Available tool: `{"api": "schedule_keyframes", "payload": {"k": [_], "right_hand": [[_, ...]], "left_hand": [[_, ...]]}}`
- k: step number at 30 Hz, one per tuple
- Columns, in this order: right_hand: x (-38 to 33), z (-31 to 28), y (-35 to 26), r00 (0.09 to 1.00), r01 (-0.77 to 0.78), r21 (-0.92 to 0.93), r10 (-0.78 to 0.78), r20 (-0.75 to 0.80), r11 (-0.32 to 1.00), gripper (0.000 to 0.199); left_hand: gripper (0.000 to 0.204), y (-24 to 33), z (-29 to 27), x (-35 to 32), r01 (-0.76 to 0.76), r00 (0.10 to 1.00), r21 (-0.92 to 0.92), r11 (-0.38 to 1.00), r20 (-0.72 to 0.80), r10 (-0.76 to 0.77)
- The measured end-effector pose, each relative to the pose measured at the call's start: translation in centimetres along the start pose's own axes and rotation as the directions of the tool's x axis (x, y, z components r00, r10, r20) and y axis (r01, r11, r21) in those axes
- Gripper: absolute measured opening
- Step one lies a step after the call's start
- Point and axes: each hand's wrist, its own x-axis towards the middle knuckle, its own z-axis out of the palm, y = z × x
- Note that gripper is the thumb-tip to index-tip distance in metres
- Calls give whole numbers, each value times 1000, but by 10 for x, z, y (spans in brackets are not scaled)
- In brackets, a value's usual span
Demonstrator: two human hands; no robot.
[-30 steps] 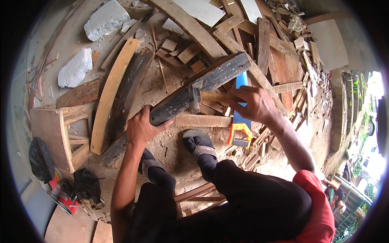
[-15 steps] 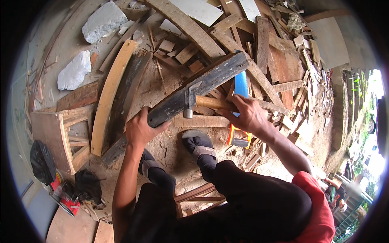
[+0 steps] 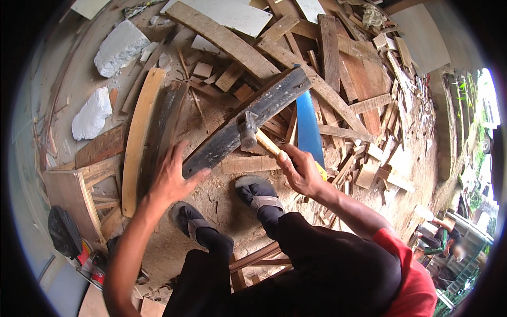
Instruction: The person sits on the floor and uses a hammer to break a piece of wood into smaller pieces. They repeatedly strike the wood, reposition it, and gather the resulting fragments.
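Observation:
My left hand (image 3: 171, 177) grips the near end of a long dark weathered plank (image 3: 248, 120), holding it tilted up and away to the right. A hammer (image 3: 252, 134) with a wooden handle is in my right hand (image 3: 301, 171); its metal head rests against the plank's middle. Below the plank lie a blue board (image 3: 308, 127) and my two feet in dark sandals (image 3: 259, 196), standing on sawdust-covered ground.
Scrap wood boards (image 3: 338, 68) pile up across the far and right ground. A curved pale plank (image 3: 138, 137) lies at left beside white stone chunks (image 3: 92, 113). A wooden frame (image 3: 74, 190) and a black bag (image 3: 64, 232) sit at lower left. Another person (image 3: 441, 240) sits far right.
The plank's far end has risen and swung further away. The hammer head moved from under the plank onto its middle. Both hands shifted slightly toward me.

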Motion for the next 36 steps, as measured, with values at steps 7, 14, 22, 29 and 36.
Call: {"api": "schedule_keyframes", "payload": {"k": [7, 14, 22, 29, 36], "right_hand": [[-14, 23, 5, 999, -38, 217, 45, -30, 976, 37], [-8, 16, 13, 997, -3, 110, 11, -71, 994, 29], [1, -3, -7, 999, 8, 50, -6, -37, 999, 33], [-13, 16, 5, 995, 38, 123, -27, -93, 992, 32], [-10, 32, 0, 995, -75, 289, 91, -45, 954, 27]], "left_hand": [[92, 9, 25, 57, 20, 996, -96, 995, 89, -11], [76, 27, 28, 47, 85, 992, -158, 984, 111, -68], [61, 27, 29, -1, 225, 969, -150, 963, -65, -237], [64, 6, 43, -32, 151, 918, -10, 989, -369, -144], [53, -24, 45, -55, 315, 898, 207, 926, -382, -220]]}}
